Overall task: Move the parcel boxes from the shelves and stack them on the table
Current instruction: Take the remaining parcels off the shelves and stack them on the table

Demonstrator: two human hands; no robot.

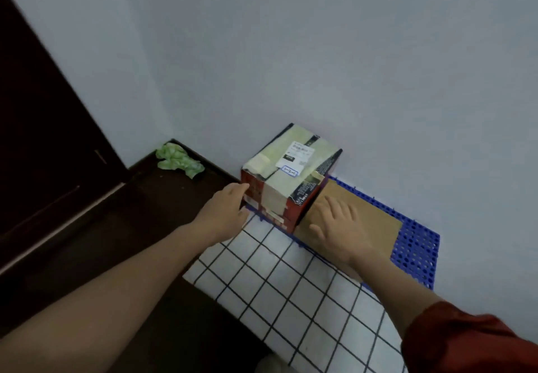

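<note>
The taped parcel box (291, 169) stands on the left end of a blue grid mat (416, 244), at the far edge of the counter (291, 285) and close to the wall (291, 52). The left hand (227, 206) lies against the box's left face, its fingers (240, 190) fairly straight and together, pressing rather than clamped. The right hand (340, 227) is spread flat, fingers apart, over a flat brown cardboard piece (361, 212) just right of the box (a thin parcel or a loose sheet, I cannot tell). The step looks like squaring the box in place. To do it well, bring the right palm onto the box's right face, press evenly from both sides and set its edges parallel to the wall, leaving a level top for the next box.
</note>
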